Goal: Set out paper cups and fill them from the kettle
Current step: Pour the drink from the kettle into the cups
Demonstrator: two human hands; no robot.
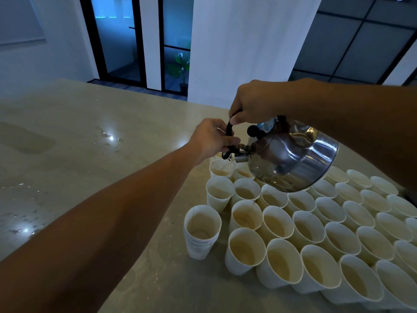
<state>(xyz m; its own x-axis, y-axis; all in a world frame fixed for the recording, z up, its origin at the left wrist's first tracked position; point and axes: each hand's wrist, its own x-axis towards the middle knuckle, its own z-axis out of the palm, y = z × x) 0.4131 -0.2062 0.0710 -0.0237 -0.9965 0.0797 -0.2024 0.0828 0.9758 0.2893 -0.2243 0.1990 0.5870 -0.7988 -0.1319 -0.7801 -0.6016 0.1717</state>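
A shiny steel kettle (293, 154) is tilted leftward above the far rows of white paper cups. My right hand (252, 102) grips its black handle from above. My left hand (212, 137) pinches the black spout-cap lever at the spout (241, 157). The spout points down at the farthest cup (221, 169) in the left column. Several open paper cups (316, 224) stand packed in rows on the beige table, many with liquid inside. A short stack of nested cups (202, 231) stands just left of the rows.
The beige stone table (90, 154) carries water droplets and wet patches on its left half. Beyond its far edge are a white pillar (243, 46) and dark glass doors (126, 41). The table's right edge shows a dark gap (409, 195).
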